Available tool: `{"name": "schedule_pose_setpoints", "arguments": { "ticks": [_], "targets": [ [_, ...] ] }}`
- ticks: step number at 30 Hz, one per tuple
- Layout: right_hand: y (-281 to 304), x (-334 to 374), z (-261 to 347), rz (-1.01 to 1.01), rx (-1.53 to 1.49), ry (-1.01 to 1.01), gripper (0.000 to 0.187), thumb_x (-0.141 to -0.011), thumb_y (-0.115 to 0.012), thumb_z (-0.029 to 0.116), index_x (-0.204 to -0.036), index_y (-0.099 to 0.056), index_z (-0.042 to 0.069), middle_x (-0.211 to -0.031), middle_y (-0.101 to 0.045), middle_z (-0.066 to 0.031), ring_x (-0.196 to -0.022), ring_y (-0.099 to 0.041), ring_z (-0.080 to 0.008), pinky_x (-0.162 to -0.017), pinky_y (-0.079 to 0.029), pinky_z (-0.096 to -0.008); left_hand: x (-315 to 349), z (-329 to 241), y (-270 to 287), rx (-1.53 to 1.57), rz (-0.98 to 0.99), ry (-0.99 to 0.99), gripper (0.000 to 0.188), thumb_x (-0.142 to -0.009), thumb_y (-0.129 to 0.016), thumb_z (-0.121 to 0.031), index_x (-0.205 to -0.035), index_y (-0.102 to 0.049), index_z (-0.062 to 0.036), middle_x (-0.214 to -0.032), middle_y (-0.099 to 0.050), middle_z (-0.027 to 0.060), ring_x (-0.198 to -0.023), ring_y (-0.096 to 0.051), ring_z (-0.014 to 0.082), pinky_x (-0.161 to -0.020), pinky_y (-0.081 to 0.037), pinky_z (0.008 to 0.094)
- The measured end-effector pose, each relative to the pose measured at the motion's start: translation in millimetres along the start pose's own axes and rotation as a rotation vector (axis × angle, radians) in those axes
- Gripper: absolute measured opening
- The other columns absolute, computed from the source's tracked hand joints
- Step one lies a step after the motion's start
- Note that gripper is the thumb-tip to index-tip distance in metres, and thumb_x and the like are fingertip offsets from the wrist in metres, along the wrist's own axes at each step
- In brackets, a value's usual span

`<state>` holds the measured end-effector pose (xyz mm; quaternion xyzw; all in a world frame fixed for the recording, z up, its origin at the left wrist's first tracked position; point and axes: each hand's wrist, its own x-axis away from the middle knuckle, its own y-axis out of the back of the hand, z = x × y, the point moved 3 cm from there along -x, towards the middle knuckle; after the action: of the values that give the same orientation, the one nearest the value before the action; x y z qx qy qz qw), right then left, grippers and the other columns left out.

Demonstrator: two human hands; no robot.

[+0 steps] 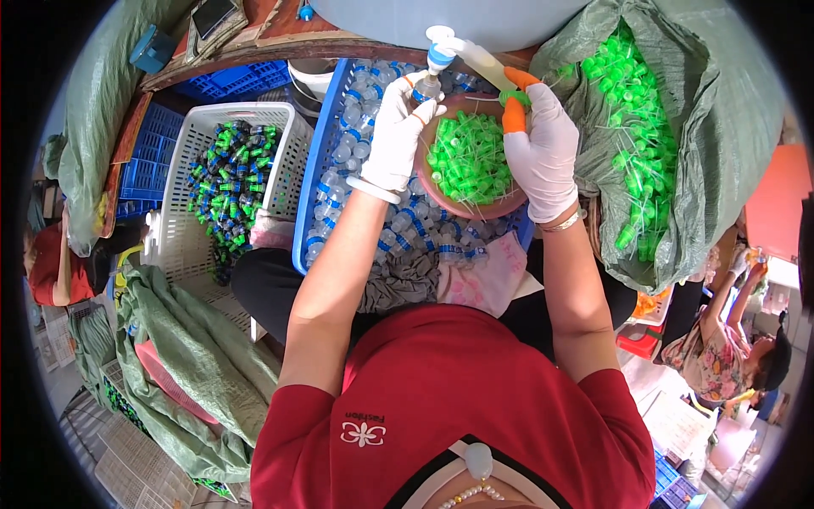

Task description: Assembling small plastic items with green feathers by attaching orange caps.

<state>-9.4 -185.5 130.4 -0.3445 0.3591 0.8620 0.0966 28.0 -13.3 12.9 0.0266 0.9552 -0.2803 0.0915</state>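
A gloved left hand (403,131) pinches a small bottle (426,88) at a blue-and-white spout (441,53), while the orange-tipped right hand (541,146) pinches a green cap (514,97) at the far right of a pink bowl (462,207). A slack left grip could drop the bottle into the blue crate (320,157).

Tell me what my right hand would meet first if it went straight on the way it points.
Your right hand would probably meet the pale tube just past its fingertips, though depth is unclear here.
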Motion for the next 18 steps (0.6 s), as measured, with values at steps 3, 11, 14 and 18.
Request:
{"name": "schedule_pose_setpoints", "arguments": {
  "ticks": [3, 11, 14, 18],
  "targets": [
    [0, 0, -2, 0.015, -0.006, -0.006, 0.033, -0.088, -0.062, -0.003, -0.120, -0.065, 0.007, -0.079, -0.063, -0.0037, -0.057, -0.046, -0.0088, -0.055, -0.042, -0.0241, -1, 1, -1, -0.001, -0.005, 0.004, 0.043, -0.093, -0.060, 0.001, -0.133, -0.046, -0.0013, -0.121, -0.058, 0.0117, -0.110, -0.062, 0.0224, -0.096, -0.053, 0.0379],
    [-1, -1, -2, 0.020, -0.004, -0.028, 0.032, -0.083, -0.063, 0.001, -0.114, -0.064, 0.010, -0.088, -0.066, -0.0121, -0.078, -0.066, -0.0321, -0.068, -0.052, -0.0387, -2, 2, 0, -0.003, 0.000, 0.019, 0.044, -0.092, -0.057, 0.005, -0.134, -0.045, -0.0006, -0.123, -0.055, 0.0100, -0.109, -0.059, 0.0185, -0.093, -0.053, 0.0331],
    [2, -2, 1, 0.015, 0.023, -0.018, 0.033, -0.083, -0.063, 0.001, -0.115, -0.064, 0.010, -0.088, -0.066, -0.0127, -0.077, -0.066, -0.0326, -0.068, -0.052, -0.0391, -1, 2, 1, -0.021, -0.001, 0.028, 0.045, -0.092, -0.056, 0.007, -0.134, -0.044, -0.0004, -0.123, -0.053, 0.0088, -0.109, -0.057, 0.0164, -0.094, -0.052, 0.0307],
    [8, -3, 10, 0.010, -0.032, -0.045, 0.035, -0.082, -0.063, 0.001, -0.117, -0.063, 0.009, -0.087, -0.065, -0.0135, -0.076, -0.065, -0.0340, -0.067, -0.052, -0.0399, 8, 7, 9, -0.129, -0.017, -0.001, 0.044, -0.091, -0.057, 0.007, -0.133, -0.046, -0.0015, -0.121, -0.055, 0.0080, -0.110, -0.056, 0.0166, -0.096, -0.050, 0.0311]
  ]
}}
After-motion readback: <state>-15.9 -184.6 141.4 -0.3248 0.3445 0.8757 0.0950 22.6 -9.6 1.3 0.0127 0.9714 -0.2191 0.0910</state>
